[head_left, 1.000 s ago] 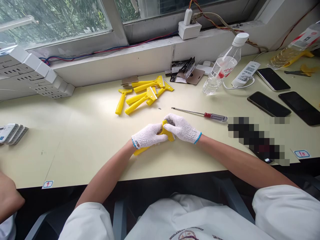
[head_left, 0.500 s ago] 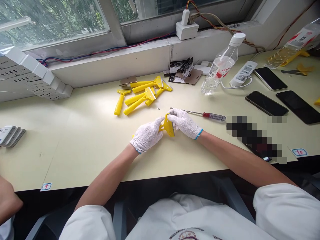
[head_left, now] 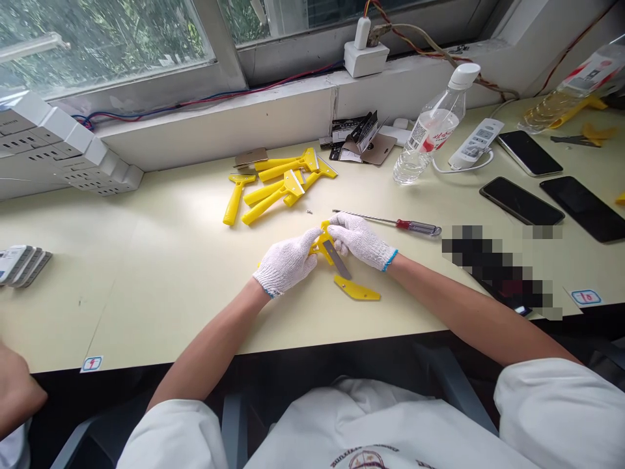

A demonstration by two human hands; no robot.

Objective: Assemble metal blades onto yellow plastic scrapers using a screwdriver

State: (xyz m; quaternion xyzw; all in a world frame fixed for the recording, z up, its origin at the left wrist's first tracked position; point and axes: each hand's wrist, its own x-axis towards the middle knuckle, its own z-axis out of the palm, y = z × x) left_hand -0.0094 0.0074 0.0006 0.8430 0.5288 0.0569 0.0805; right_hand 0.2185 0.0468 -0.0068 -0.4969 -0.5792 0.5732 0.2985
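My left hand (head_left: 284, 262), in a white knitted glove, is closed around the handle of a yellow scraper (head_left: 321, 247). The gloved fingers of my right hand (head_left: 362, 241) pinch the upper end of the scraper's head. A grey metal blade (head_left: 340, 263) lies bared on that head, slanting down past its lower end. Just below it, a yellow cover plate (head_left: 357, 290) with small holes lies loose on the table. Behind my right hand lies a screwdriver (head_left: 417, 227) with a clear and red handle. Small screws (head_left: 309, 212) rest left of its tip.
Several yellow scrapers (head_left: 273, 189) lie in a pile behind my hands. Torn black packaging (head_left: 361, 140) and a water bottle (head_left: 430, 127) stand further back. Phones (head_left: 521, 201) and a power strip (head_left: 476, 144) are at right. White boxes (head_left: 63, 146) and another person's arm (head_left: 17, 391) show at left.
The yellow cover plate has come off the scraper's head and dropped onto the table below, baring the blade, which has tilted downward. Both hands stay nearly in place.
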